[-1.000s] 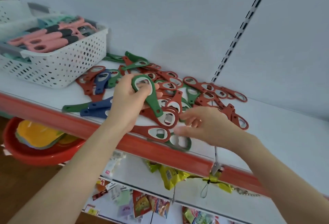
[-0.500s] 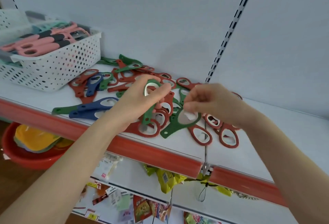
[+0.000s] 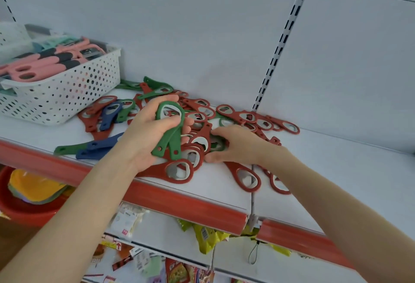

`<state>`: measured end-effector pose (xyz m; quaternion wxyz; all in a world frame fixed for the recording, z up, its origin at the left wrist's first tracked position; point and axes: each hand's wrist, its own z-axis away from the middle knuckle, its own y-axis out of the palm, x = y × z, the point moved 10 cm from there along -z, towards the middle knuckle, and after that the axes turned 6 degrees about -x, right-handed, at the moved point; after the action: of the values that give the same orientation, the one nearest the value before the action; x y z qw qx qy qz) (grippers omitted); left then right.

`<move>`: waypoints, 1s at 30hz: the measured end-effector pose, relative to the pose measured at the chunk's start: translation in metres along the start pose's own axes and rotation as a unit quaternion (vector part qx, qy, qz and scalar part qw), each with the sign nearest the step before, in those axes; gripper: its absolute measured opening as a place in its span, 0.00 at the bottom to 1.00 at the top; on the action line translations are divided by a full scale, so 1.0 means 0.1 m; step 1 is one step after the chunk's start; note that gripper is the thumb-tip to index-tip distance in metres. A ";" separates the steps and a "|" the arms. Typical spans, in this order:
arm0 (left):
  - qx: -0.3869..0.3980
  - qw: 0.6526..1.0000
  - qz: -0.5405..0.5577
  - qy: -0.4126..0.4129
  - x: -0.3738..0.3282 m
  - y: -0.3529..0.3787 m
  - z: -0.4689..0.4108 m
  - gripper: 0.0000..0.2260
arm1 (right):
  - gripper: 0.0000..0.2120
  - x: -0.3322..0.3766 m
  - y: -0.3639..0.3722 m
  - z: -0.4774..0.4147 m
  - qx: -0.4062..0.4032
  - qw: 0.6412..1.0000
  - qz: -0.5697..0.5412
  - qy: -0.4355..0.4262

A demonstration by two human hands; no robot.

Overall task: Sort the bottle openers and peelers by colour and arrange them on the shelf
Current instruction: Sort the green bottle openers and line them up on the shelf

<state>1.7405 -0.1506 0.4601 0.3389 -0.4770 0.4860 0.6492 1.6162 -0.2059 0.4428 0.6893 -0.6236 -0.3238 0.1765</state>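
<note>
Up on the white shelf [image 3: 336, 170], a perforated basket [image 3: 67, 94] of pink peelers [image 3: 45, 67] sits at the left end against the back wall. From beside it a pile of red openers [image 3: 242, 116] sprawls to mid-shelf and reaches the red front edge. Two blue openers [image 3: 101, 147] lie at that edge, left of the hands. The left hand [image 3: 143, 138] hovers over the pile's front, fingers curled round two green openers [image 3: 170, 132] with their handles pointing down. Just beside it, the right hand [image 3: 238, 145] digs into the pile with bent fingers; whether it grips anything is unclear.
</note>
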 end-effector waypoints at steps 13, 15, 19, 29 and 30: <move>0.041 0.998 -0.024 -0.028 -0.03 -0.02 -0.23 0.09 | 0.13 -0.22 -0.53 0.08 -0.125 0.984 -0.103 0.071; 0.037 0.998 -0.034 -0.032 -0.03 -0.04 -0.28 0.07 | 0.15 -0.32 -0.84 0.18 -0.202 0.965 -0.140 0.097; 0.106 0.991 -0.016 -0.082 0.03 0.16 -0.29 0.15 | 0.16 -0.12 -1.05 0.20 -0.221 0.938 -0.249 0.094; 0.155 0.981 0.003 -0.114 0.19 0.35 -0.19 0.10 | 0.16 -0.40 -0.49 -0.21 -0.162 0.960 -0.051 0.223; 0.145 0.984 0.010 -0.107 0.17 0.32 -0.22 0.11 | 0.16 -0.47 -0.36 -0.21 -0.105 0.964 -0.003 0.245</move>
<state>1.7128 -0.1813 0.4521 0.4482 -0.3456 0.5406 0.6224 1.5899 -0.2578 0.4664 0.6790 -0.7154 -0.1636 -0.0192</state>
